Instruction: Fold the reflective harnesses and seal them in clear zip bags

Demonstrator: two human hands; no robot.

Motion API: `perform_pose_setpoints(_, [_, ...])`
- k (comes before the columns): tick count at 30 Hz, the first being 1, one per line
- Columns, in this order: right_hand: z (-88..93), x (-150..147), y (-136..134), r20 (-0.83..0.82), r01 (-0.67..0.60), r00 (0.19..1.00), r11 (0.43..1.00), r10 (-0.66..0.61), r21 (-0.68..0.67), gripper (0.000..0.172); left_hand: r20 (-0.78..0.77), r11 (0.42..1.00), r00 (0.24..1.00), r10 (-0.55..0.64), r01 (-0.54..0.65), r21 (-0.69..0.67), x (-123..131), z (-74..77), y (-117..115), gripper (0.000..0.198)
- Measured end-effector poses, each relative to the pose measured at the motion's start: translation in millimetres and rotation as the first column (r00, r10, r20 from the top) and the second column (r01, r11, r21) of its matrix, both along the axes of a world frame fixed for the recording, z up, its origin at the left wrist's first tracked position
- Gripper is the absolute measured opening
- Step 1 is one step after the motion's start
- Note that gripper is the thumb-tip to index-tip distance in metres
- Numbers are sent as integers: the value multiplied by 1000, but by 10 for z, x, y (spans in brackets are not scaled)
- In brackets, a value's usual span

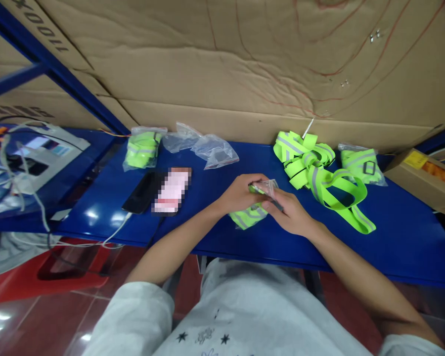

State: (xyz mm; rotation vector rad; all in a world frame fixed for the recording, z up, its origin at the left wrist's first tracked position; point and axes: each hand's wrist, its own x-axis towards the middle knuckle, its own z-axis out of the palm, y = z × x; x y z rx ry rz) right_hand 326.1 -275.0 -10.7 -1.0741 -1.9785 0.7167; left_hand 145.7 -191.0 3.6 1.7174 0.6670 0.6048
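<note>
Between my hands, near the front of the blue table, is a clear plastic bag with a folded neon yellow-green reflective strap inside. My left hand is closed around the bag's upper part from the left. My right hand grips the bag's top edge from the right, with thumb and fingers at the opening. Whether the bag is sealed is hidden by my fingers. A loose heap of reflective straps, with grey stripes and black buckles, lies to the right of my right hand.
Bagged straps lie at the back left and back right. Clear plastic bags rest along the cardboard wall. A black phone and a lit phone are on the left, near cables. A cardboard box stands far right.
</note>
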Motion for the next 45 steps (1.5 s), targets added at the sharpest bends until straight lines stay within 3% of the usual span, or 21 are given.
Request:
perform_pose_setpoints(4, [95, 78, -102, 10, 125, 992, 981, -128, 152, 47, 114, 990, 984, 134, -139, 28, -56, 28, 0, 27])
perform_pose_setpoints(7, [123, 186, -110, -43, 314, 949, 921, -313, 229, 48, 224, 934, 910, 350, -320, -159, -120, 0, 108, 36])
perform_pose_setpoints(9, [87, 220, -74, -88, 399, 917, 894, -389, 205, 58, 294, 893, 857, 424, -341, -293, -150, -35, 165, 47])
perform_pose_setpoints(12, [-21, 193, -15, -126, 433, 898, 897, -421, 89, 69, 381, 918, 869, 317, -180, -353, -165, -57, 165, 63])
perform_pose_setpoints(16, [-93, 121, 2, -292, 451, 844, 890, -449, -65, 37, 417, 963, 908, 43, 74, -261, -181, -28, 118, 62])
perform_pose_setpoints(18, [-74, 110, 4, -348, 450, 815, 884, -464, -124, 32, 385, 981, 923, 19, 57, -185, -190, -19, 130, 55])
perform_pose_setpoints(21, [-39, 126, 40, -382, 436, 789, 876, -482, -205, 35, 346, 986, 928, 138, -98, -132, -168, -46, 154, 46])
perform_pose_setpoints(24, [-34, 167, 104, -431, 398, 764, 877, -480, -270, 40, 367, 966, 898, 245, -195, -168, -104, -109, 137, 44])
perform_pose_setpoints(26, [-29, 204, 132, -453, 383, 770, 893, -450, -236, 41, 377, 957, 886, 270, -204, -207, -68, -142, 106, 49])
perform_pose_setpoints(29, [7, 260, 111, -357, 431, 838, 902, -412, -29, 36, 379, 957, 889, 258, -181, -227, -61, -139, 64, 57])
perform_pose_setpoints(31, [40, 285, 64, -207, 440, 888, 888, -409, 133, 28, 375, 974, 911, 171, -100, -203, -83, -103, 48, 63])
perform_pose_setpoints(34, [79, 299, -2, -20, 349, 934, 895, -358, 278, 26, 332, 989, 943, 31, 20, -149, -127, -29, 40, 64])
perform_pose_setpoints(39, [139, 339, -20, 88, 188, 972, 943, -220, 275, 29, 272, 993, 962, 0, 33, -117, -201, 49, 89, 45])
perform_pose_setpoints(43, [220, 370, -31, 20, 218, 974, 954, -227, 205, 14, 229, 985, 973, -2, 40, -165, -242, 50, 136, 48])
perform_pose_setpoints(45, [246, 364, -38, -51, 240, 971, 960, -235, 144, 20, 218, 983, 976, -13, 52, -176, -242, 41, 143, 50])
